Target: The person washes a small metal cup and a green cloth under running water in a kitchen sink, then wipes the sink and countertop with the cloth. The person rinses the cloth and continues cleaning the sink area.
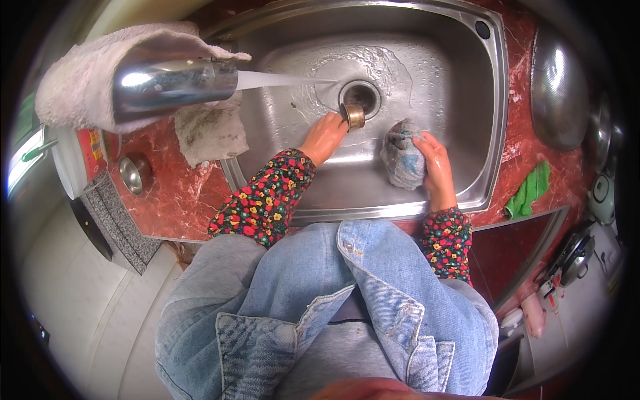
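Over the stainless-steel sink (425, 65), my left hand (325, 137) holds a small brass-coloured metal cup (355, 116) by its dark rim, tilted on its side. The cup is beside the round drain opening (362, 97). A bunched, wet grey-blue cloth (404, 157) is in my right hand (437, 162), at the right part of the basin. From the chrome faucet (175, 85), wrapped in a pinkish towel (75, 85), water (280, 80) runs into the basin left of the drain. My fingers hide part of the cup.
A stained cloth (212, 130) lies over the sink's left rim. Left of it on the red marbled counter stand a small metal bowl (132, 175) and a white container (70, 160). On the right are a green cloth (530, 190) and a large metal pan or lid (559, 90).
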Tool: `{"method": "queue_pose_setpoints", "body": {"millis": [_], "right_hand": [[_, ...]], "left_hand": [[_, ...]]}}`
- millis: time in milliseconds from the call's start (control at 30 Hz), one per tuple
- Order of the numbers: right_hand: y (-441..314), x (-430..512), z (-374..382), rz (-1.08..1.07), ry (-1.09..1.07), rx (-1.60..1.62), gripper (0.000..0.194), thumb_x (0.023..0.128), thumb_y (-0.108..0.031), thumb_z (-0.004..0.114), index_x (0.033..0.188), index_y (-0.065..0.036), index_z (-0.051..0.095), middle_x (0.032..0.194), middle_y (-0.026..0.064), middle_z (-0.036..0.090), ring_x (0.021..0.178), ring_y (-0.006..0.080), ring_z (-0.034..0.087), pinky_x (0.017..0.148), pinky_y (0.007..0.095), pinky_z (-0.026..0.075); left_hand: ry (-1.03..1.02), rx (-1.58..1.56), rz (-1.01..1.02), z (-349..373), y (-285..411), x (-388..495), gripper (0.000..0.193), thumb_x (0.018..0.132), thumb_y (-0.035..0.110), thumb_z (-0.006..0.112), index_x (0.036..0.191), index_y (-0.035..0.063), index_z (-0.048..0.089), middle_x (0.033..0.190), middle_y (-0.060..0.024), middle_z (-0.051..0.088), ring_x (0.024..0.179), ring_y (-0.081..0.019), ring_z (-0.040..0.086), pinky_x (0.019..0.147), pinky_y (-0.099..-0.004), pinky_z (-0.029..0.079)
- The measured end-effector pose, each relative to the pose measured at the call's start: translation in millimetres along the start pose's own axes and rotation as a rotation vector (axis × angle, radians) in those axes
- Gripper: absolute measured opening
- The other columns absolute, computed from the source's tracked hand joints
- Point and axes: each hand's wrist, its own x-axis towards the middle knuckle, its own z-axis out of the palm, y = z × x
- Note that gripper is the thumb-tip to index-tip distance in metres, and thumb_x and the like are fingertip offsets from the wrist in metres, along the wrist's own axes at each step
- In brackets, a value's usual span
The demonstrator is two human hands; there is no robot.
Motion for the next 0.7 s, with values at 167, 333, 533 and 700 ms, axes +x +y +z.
{"method": "queue_pose_setpoints", "body": {"millis": [167,333,533,700], "right_hand": [[2,-2,5,-0.025,0.045,0.01,0.022,0.091,-0.014,0.061,0.109,0.0,0.064,0.093,0.0044,0.068,0.08,0.0107,0.063,0.072,0.0238,0.049],[-1,-2,3,-0.007,0.014,0.01,0.025,0.09,-0.013,0.063,0.112,0.0,0.061,0.098,0.0048,0.067,0.086,0.0101,0.062,0.075,0.0234,0.049],[4,0,6,-0.017,0.062,0.004,0.027,0.092,-0.015,0.061,0.113,0.001,0.063,0.095,0.0045,0.068,0.082,0.0104,0.063,0.073,0.0238,0.049],[1,-2,12,-0.018,0.041,0.008,0.027,0.091,-0.015,0.062,0.113,0.001,0.062,0.095,0.0046,0.068,0.082,0.0103,0.063,0.073,0.0237,0.049]], "left_hand": [[-0.006,0.126,0.045,12,3,38,0.01,0.073,0.008,0.06,0.082,0.0049,0.061,0.085,-0.0109,0.057,0.086,-0.03,0.056,0.074,-0.0404,0.047],[-0.182,0.35,0.019,36,-11,61,0.008,0.074,0.01,0.062,0.081,0.0069,0.063,0.086,-0.0093,0.061,0.087,-0.0286,0.059,0.074,-0.0396,0.047],[0.116,-0.037,-0.219,-2,6,47,0.016,0.082,0.015,0.066,0.093,0.0036,0.061,0.093,-0.0134,0.061,0.092,-0.0334,0.059,0.079,-0.044,0.046],[0.431,0.077,-0.812,-5,-58,-4,0.018,0.082,0.008,0.063,0.097,0.0025,0.057,0.096,-0.0172,0.058,0.093,-0.0375,0.056,0.083,-0.0462,0.045]]}}
